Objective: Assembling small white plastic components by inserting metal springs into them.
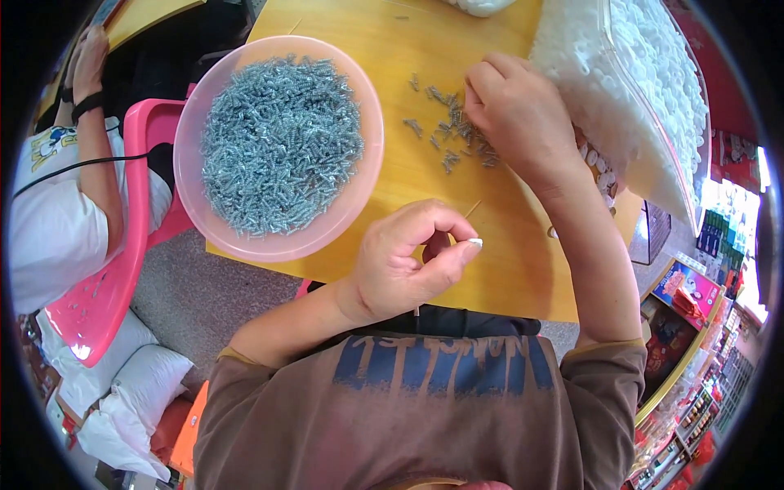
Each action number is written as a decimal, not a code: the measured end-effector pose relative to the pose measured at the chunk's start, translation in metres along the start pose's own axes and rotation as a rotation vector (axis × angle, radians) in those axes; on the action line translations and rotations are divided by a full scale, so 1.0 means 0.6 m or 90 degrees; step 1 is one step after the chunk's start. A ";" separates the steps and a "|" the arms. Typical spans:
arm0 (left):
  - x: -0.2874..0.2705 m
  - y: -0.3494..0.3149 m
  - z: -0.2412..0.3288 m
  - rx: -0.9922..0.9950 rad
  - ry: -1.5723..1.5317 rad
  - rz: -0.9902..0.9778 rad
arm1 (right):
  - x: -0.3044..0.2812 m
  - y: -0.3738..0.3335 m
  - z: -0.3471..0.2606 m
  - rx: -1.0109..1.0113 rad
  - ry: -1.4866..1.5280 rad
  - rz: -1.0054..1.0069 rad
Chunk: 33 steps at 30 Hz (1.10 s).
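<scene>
My left hand is closed near the table's front edge, pinching a small white plastic piece between thumb and forefinger. Only the tip of that piece shows. Farther right, my right hand rests with curled fingers at the edge of a loose pile of small silver screws. Its fingertips are turned away, so what they hold is hidden. Left of both hands stands a round pink basin heaped with similar screws. Beside my right forearm, a big clear bag bulges with white plastic pieces.
Everything sits on a yellow wooden table. Small white round pieces lie by the bag's lower edge. A pink chair with another person is at the left, above white sacks. Goods and a display box are at the right.
</scene>
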<state>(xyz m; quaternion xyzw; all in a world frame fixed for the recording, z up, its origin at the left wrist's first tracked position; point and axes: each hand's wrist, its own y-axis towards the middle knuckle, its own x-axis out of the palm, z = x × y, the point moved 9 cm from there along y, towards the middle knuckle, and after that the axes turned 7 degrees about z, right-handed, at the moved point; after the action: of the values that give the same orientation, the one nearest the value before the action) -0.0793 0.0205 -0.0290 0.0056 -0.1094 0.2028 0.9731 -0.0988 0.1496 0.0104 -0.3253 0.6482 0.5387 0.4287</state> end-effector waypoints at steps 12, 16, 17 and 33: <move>-0.016 -0.001 0.001 -0.078 -0.194 0.135 | -0.047 -0.102 -0.008 0.562 0.803 0.034; -0.014 0.011 0.017 -0.053 -0.238 0.135 | -0.056 -0.130 -0.021 0.624 0.924 0.049; -0.017 0.013 0.026 -0.028 -0.234 0.150 | -0.057 -0.138 -0.023 0.632 0.927 0.048; -0.004 0.017 0.051 -0.032 -0.126 0.140 | -0.069 -0.150 -0.049 0.576 1.053 0.091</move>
<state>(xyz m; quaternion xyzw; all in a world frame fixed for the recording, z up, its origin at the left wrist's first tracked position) -0.0918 0.0270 0.0003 -0.0109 -0.2098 0.3034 0.9294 -0.0080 0.1004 0.0117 -0.3663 0.9125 -0.1405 -0.1158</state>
